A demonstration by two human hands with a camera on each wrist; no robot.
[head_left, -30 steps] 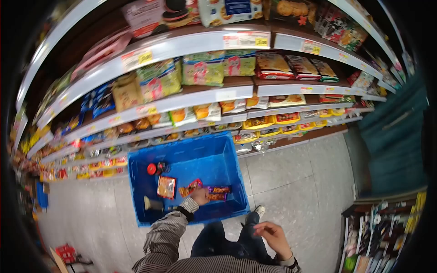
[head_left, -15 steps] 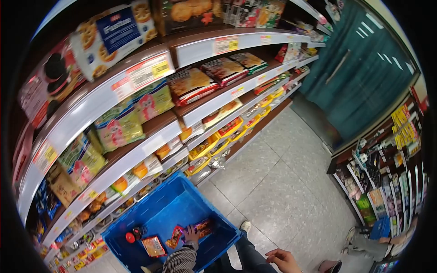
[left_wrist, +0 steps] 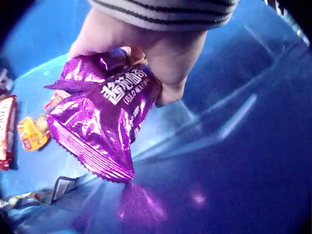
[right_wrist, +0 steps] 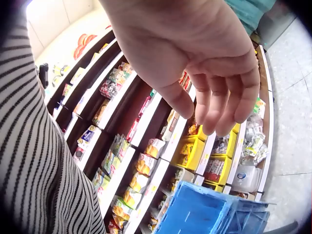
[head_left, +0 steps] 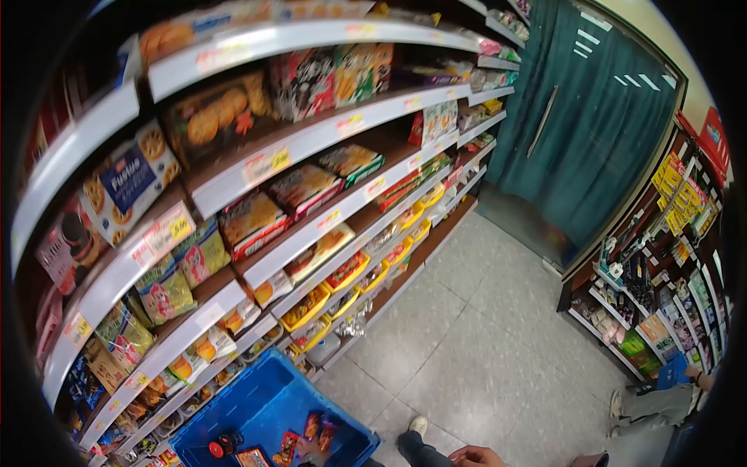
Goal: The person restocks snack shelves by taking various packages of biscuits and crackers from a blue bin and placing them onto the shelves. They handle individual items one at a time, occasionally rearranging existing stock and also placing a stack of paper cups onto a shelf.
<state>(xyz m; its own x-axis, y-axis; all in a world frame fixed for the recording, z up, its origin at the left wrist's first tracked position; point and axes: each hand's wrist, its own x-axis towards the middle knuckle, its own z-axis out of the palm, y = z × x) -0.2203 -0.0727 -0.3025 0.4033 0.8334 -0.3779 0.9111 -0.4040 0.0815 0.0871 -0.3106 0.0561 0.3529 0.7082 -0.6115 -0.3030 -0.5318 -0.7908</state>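
Observation:
My left hand (left_wrist: 170, 61) grips a shiny purple snack packet (left_wrist: 105, 129) with a crimped end and white lettering, inside the blue crate (left_wrist: 234, 195). In the head view this hand (head_left: 311, 453) shows at the bottom edge, beside a red snack packet (head_left: 286, 447). A small yellow packet (left_wrist: 33, 134) and a red-edged packet (left_wrist: 7, 131) lie to one side of it in the left wrist view. My right hand (right_wrist: 200, 58) hangs with loosely bent fingers and nothing in them, above the crate's corner in the right wrist view.
Shelves of packaged snacks (head_left: 299, 191) run along the left, with yellow bins (head_left: 307, 307) low down. A dark-lidded jar (head_left: 226, 444) stands in the crate. Ahead is a curtained door (head_left: 545, 140). Another person's legs (head_left: 654, 409) and a rack (head_left: 646, 311) are at the right.
The head view has turned to the right, so the crate has shifted down and left and the door has come into sight. My left hand stays low in the crate; the right hand remains outside it.

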